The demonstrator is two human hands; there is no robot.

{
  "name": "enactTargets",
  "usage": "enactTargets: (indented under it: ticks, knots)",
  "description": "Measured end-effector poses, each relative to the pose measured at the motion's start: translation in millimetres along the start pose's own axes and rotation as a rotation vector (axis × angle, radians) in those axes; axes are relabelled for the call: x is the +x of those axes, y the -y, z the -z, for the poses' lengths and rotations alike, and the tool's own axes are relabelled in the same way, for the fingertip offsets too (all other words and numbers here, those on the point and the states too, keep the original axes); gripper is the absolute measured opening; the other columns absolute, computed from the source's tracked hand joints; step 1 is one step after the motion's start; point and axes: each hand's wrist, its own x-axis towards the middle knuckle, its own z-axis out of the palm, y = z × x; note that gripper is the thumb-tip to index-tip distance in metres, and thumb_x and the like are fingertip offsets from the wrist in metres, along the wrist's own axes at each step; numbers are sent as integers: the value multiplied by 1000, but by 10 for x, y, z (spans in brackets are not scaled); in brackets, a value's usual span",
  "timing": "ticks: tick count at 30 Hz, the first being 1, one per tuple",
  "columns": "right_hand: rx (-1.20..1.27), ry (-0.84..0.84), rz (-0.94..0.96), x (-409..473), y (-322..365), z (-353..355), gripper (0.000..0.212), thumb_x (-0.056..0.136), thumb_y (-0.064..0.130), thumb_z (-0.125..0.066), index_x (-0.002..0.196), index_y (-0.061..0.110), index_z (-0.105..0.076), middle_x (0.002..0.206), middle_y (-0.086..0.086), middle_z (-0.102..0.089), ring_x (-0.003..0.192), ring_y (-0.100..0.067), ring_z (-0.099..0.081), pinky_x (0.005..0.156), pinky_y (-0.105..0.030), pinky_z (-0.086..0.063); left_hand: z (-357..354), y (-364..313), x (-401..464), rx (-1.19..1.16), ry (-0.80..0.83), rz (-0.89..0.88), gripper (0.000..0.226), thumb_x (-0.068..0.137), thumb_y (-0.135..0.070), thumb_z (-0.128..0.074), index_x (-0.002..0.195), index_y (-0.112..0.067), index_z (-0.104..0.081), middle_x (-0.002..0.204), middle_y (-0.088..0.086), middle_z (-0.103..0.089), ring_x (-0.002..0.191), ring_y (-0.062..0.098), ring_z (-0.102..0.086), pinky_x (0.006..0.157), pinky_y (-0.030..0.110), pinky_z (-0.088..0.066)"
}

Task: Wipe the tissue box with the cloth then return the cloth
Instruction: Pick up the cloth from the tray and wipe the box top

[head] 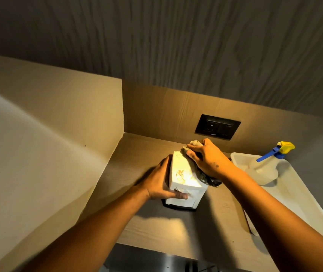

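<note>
A white tissue box (182, 174) with a faint printed pattern is held above the wooden shelf, tilted, over a dark base. My left hand (160, 180) grips its left side, thumb across the near face. My right hand (207, 158) presses a grey-brown cloth (203, 176) against the box's right and far side. Part of the cloth bunches above my fingers and part hangs dark below my wrist.
A white tray (298, 195) sits on the right of the shelf and holds a clear spray bottle (264, 169) with a blue and yellow trigger. A black wall socket (217, 126) is on the back panel. A side panel closes the shelf on the left.
</note>
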Motion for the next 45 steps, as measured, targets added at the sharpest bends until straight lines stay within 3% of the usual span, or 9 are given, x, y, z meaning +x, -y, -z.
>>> enactTargets:
  ticks: [6, 9, 13, 18, 21, 26, 31, 40, 45]
  knots:
    - [-99, -21, 120, -25, -7, -70, 62, 87, 66, -25, 134, 35, -51, 110, -2, -45, 97, -15, -42, 72, -25, -34, -29, 29, 0, -25, -15, -6, 132, 45, -77, -95, 152, -41, -28, 146, -10, -53, 133, 13, -56, 110, 48, -52]
    - [19, -111, 64, -74, -127, -63, 52, 91, 62, -32, 127, 36, -58, 123, -3, -51, 110, -20, -42, 86, -40, -39, -28, 9, 10, -28, -11, -8, 130, 47, -72, -97, 153, -40, -28, 146, -10, -54, 132, 13, -57, 109, 47, -53]
    - [85, -8, 79, 173, 24, -125, 41, 96, 49, -41, 125, 28, -61, 132, -8, -52, 114, -23, -50, 87, -29, -35, -4, -9, 20, -2, -15, -26, 129, 48, -70, -98, 152, -35, -30, 145, -8, -52, 133, 14, -54, 112, 47, -49]
    - [-30, 53, 259, 115, 65, -99, 46, 96, 49, -39, 135, 27, -52, 146, -8, -42, 126, -29, -45, 98, -35, -38, -46, 6, -26, -42, 19, 22, 131, 43, -79, -92, 150, -33, -30, 140, -8, -53, 129, 12, -54, 112, 46, -50]
    - [44, 41, 273, 19, -61, -18, 48, 95, 51, -38, 132, 26, -55, 144, -6, -46, 126, -24, -46, 96, -28, -34, -40, -19, -9, -19, -5, 15, 130, 43, -79, -93, 149, -39, -30, 144, -8, -52, 130, 13, -55, 110, 48, -51]
    - [23, 59, 185, 206, 71, 6, 40, 98, 40, -44, 130, 22, -58, 136, -10, -53, 118, -27, -52, 93, -33, -42, -39, -34, -18, -27, -29, 18, 129, 47, -74, -95, 150, -36, -28, 145, -6, -51, 131, 17, -55, 111, 50, -50]
    - [-9, 108, 371, -38, 74, 0, 39, 98, 36, -45, 136, 30, -50, 148, -5, -41, 131, -24, -41, 104, -36, -37, -63, -57, -31, -25, -12, 6, 118, 50, -66, -96, 146, -32, -36, 137, -6, -60, 123, 12, -62, 107, 45, -55]
    - [-17, 106, 271, 1, 48, 100, 38, 98, 32, -46, 133, 21, -54, 147, -9, -43, 131, -30, -43, 105, -40, -39, -53, -73, -34, 5, -40, 43, 136, 47, -78, -93, 156, -43, -19, 155, -5, -47, 139, 19, -51, 113, 53, -49]
    - [18, 134, 361, -409, 38, 63, 45, 96, 46, -38, 137, 31, -48, 154, 2, -33, 138, -20, -33, 108, -33, -27, -65, -82, -38, -11, -32, 24, 134, 46, -78, -93, 155, -41, -24, 153, -9, -51, 136, 17, -55, 111, 50, -51]
